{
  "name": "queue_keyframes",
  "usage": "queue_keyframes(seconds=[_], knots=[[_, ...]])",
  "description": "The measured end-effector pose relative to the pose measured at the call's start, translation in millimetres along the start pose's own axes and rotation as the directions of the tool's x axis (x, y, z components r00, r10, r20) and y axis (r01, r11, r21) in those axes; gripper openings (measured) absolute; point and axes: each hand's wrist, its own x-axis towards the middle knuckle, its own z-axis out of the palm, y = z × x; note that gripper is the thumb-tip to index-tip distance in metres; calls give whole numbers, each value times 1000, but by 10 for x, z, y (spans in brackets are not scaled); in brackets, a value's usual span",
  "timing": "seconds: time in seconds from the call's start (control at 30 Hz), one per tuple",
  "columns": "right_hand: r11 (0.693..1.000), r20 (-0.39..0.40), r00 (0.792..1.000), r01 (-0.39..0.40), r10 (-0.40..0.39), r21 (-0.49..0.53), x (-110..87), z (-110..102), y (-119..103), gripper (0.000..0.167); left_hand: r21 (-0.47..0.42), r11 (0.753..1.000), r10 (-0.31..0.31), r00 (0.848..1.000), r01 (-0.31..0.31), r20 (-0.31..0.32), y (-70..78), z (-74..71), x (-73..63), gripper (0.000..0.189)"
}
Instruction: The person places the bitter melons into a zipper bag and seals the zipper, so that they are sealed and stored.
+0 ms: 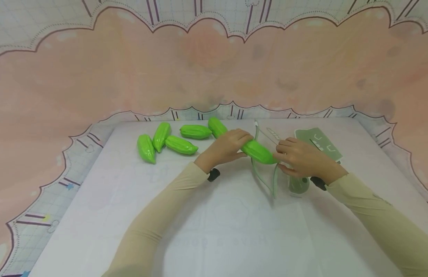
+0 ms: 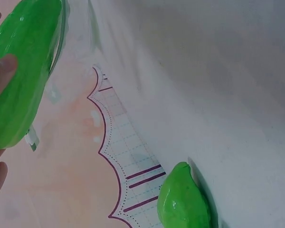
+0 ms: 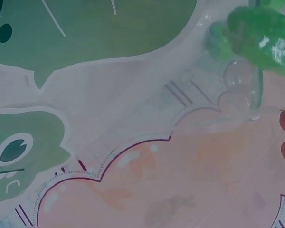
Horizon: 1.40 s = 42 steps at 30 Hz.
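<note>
White table (image 1: 217,231), scalloped peach cloth (image 1: 200,73) beyond. Head view: green gourd (image 1: 258,152) gripped by left hand (image 1: 229,145) at left side of clear bag (image 1: 298,186); bag edge pinched by right hand (image 1: 298,157); loose gourds (image 1: 180,145) lie far left. Left wrist: gourd pressed by thumb (image 2: 2,73); firm hold advised. Right wrist: gourd inside or behind film, cannot be told; bag edge best held wide.

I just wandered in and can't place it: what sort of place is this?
Probably a staged tabletop set, perhaps for filming: a white tabletop, a scallop-patterned cloth backdrop behind it, and glossy green gourd-like vegetables, apparently artificial, on the table.
</note>
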Motion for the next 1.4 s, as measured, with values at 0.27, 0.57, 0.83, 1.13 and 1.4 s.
queue_keyframes(seconds=[0.27, 0.57, 0.83, 1.13, 1.4], knots=[[1000, 3, 1000, 12, -12, -19, 0, -6, -4, 14, -29, 999, 22, 999, -20, 47, 51, 45, 24, 46], [999, -1, 1000, 17, -17, -29, -9, 1, -8, 18, 32, 999, 31, 994, -34, 104, 92, 49, 64, 49], [999, -19, 1000, 22, -22, -28, -13, 3, -8, 31, -35, 999, 36, 989, -31, 145, 103, 79, 73, 50], [1000, 3, 1000, 15, -15, -18, 1, -20, -23, 16, 122, 991, 28, 980, -53, 196, 150, 188, 118, 45], [1000, 5, 1000, 14, -14, -27, -9, -17, -23, 16, 350, 934, 54, 997, -70, 56, 175, 263, 130, 34]])
